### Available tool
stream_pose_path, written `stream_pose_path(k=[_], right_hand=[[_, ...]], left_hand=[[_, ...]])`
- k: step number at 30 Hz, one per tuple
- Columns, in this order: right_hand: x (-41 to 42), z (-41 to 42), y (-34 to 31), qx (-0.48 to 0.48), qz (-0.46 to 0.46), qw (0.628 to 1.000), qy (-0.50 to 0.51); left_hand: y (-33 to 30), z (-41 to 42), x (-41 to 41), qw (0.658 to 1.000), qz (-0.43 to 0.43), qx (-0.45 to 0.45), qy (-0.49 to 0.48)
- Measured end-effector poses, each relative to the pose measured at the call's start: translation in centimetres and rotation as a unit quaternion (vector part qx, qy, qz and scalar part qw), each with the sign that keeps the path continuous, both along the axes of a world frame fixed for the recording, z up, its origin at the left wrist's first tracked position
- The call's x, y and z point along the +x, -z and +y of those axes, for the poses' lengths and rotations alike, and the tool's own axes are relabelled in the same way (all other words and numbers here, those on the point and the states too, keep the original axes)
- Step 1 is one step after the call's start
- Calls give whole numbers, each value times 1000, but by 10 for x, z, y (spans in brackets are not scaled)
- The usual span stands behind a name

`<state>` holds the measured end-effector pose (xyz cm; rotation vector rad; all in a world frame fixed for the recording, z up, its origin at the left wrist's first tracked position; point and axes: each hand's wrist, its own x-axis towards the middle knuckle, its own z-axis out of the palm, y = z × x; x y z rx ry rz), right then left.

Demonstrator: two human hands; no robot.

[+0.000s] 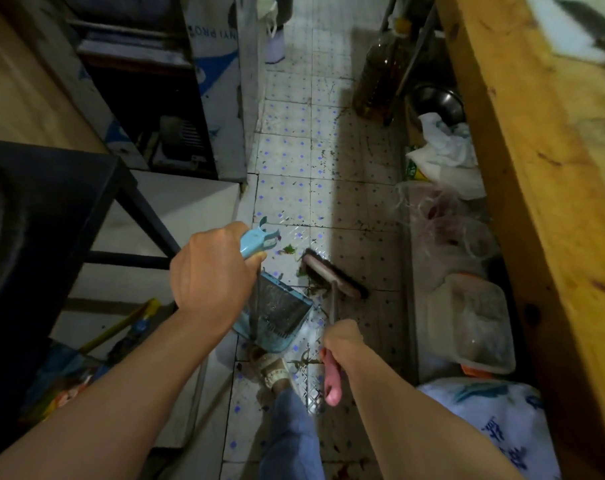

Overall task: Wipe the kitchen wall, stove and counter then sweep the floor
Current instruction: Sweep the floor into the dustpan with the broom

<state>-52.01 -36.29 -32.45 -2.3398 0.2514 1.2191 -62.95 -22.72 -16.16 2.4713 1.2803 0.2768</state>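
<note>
My left hand [211, 271] grips the light blue top handle of a blue dustpan [280, 313], whose pan stands on the white tiled floor [328, 168]. My right hand [342, 341] grips the pink handle of a broom; its pink brush head [332, 271] lies on the tiles just right of the pan's mouth. Green scraps [289, 250] and dark bits lie on the floor between brush and pan. My sandalled foot [275, 372] stands just behind the pan.
A black stove stand [51, 209] is at the left, with a cabinet [176, 81] behind it. On the right runs a wooden counter [522, 150] bearing a cleaver [592, 29]; under it sit an oil bottle [380, 74], a steel bowl, plastic bags and a clear box [470, 327].
</note>
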Motion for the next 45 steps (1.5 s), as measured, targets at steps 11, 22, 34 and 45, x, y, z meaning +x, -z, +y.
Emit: stream_pose_path(k=[11,22,34,45], right_hand=[[99,116,5,32,-30,998,-44],[174,249,44,42,-13,993,-107],[146,209,64,13,10,989,-147],[30,58,61,-8,8,985,-175]], left_hand=[[4,64,64,999,18,-1,-32],[35,140,111,997,2,-20,-79],[40,133,93,997,-2,-29,-66],[19,7,-13,998,-14,28,-58]])
